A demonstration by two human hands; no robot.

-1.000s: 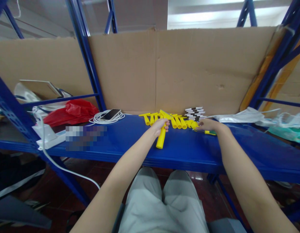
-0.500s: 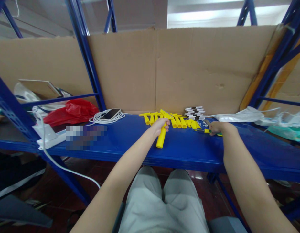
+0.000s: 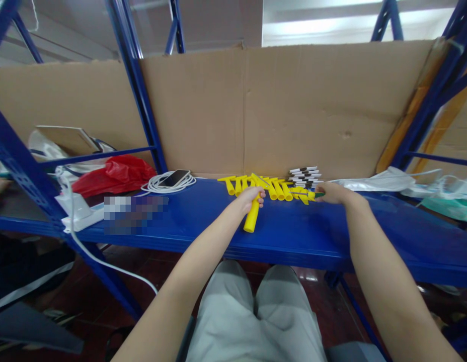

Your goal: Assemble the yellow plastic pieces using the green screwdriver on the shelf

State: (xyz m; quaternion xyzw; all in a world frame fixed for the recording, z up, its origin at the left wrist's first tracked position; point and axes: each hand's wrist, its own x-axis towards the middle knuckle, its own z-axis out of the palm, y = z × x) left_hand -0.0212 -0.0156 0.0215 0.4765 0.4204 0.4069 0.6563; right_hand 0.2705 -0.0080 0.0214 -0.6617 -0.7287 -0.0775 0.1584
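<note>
My left hand (image 3: 252,197) is closed around the tubular handle of a yellow T-shaped plastic tool (image 3: 251,220), whose flat head tilts up beyond my fingers. Its round handle end points toward me. To the right, my right hand (image 3: 327,193) is closed on a screwdriver (image 3: 311,196) with a yellow and green handle. Its thin shaft points left, over small yellow plastic pieces (image 3: 303,199). Behind my left hand, several similar yellow T-shaped tools (image 3: 281,192) lie in a row. A stack of white and black pieces (image 3: 304,176) sits beside them.
A blue metal shelf (image 3: 203,226) carries everything, with a cardboard sheet (image 3: 312,105) behind. On the left are a coiled white cable (image 3: 158,187), a phone (image 3: 176,177), a red plastic bag (image 3: 118,171) and a white power strip (image 3: 86,216). A white bag (image 3: 380,180) lies right.
My right hand has moved slightly left and back with the screwdriver, bringing its shaft over the small yellow pieces. My left hand keeps its hold on the yellow tool.
</note>
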